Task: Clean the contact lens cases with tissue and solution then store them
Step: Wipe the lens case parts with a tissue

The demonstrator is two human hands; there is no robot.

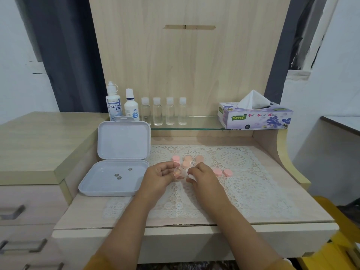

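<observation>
On shelf, four clear bottles, roughly six pink caps

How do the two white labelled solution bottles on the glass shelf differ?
The left white bottle with the DREAM EYE label is taller, with a slim nozzle cap; the right white bottle with the round blue emblem is shorter and rounder, with a wider cap. Both stand upright behind the open white plastic box.

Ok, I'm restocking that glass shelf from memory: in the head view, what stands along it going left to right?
Dream Eye solution bottle → white dropper bottle → four clear small bottles in a row → Mysoft tissue box at the right end.
</observation>
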